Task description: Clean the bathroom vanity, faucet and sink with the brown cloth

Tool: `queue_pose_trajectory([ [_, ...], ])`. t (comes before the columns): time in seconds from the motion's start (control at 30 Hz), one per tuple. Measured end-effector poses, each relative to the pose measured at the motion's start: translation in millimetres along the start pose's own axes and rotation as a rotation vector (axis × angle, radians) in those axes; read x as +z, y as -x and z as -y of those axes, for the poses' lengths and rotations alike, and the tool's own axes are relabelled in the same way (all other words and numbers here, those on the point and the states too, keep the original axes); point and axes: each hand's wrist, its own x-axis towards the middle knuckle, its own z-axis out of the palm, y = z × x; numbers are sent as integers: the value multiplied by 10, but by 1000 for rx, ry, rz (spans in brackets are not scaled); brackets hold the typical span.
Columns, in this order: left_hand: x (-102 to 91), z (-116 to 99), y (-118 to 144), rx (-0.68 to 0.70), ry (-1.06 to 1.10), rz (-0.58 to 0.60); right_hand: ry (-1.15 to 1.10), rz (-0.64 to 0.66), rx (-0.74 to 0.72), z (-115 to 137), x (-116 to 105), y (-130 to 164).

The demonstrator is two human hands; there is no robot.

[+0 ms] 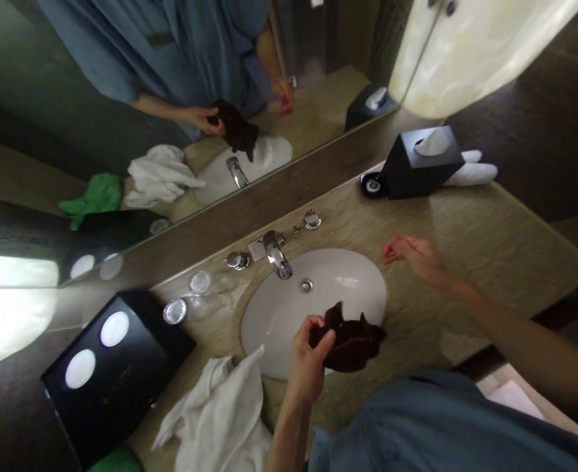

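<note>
My left hand [311, 357] pinches a crumpled dark maroon cloth [350, 344] between thumb and fingers, over the near edge of the white oval sink [264, 328]. The cloth has uneven, pointed folds, and its exact kind cannot be made out. To the right of the basin, above the counter, my right hand [411, 254] hangs with loosely bent fingers and nothing visible in it. At the back of the sink stands a chrome faucet [277, 255]; no water shows running from it. A white towel [225, 416] lies rumpled on the counter left of my left forearm.
Faucet knobs [312, 219] flank the spout. A black box [122, 373] with white round lids sits at left, near clear glasses [175, 311] and green cloth [116, 461]. A black tissue box [417, 164] and rolled white towels [473, 174] stand back right, below the mirror [308, 98].
</note>
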Motion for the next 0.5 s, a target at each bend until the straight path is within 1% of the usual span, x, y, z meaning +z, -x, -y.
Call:
queue_pose_trajectory([
  [0.03, 63, -89, 128, 53, -4, 29, -73, 209, -18, 128, 34, 92],
  [0.07, 113, -199, 250, 126, -30, 63, -92, 430, -65, 234, 115, 205],
  [0.1, 146, -329, 367, 234, -87, 92, -64, 619, -110, 317, 221, 325],
  [0.13, 161, -470, 481, 374, -171, 107, -10, 738, -142, 380, 326, 438],
  [0.17, 156, -613, 592, 530, -262, 99, 44, 787, -147, 430, 407, 534],
  [0.2, 132, -746, 698, 685, -347, 63, 87, 781, -129, 477, 450, 606],
  [0.23, 93, -855, 793, 820, -421, 1, 110, 734, -115, 531, 447, 652],
  [0.27, 47, -933, 874, 910, -484, -85, 134, 671, -138, 601, 401, 675],
  [0.3, -1, -977, 934, 944, -527, -179, 164, 610, -201, 691, 321, 681],
  [0.33, -43, -986, 969, 930, -546, -260, 196, 553, -301, 801, 223, 680],
  [0.37, -73, -969, 978, 888, -549, -323, 239, 494, -419, 928, 120, 677],
  [0.4, -87, -935, 964, 831, -555, -355, 297, 420, -548, 1065, 24, 678],
  [0.43, -87, -896, 931, 776, -571, -359, 355, 320, -656, 1205, -58, 682],
  [0.47, -73, -861, 887, 730, -606, -335, 404, 181, -724, 1341, -126, 687],
  [0.5, -51, -841, 843, 692, -665, -298, 414, 9, -752, 1470, -183, 686],
])
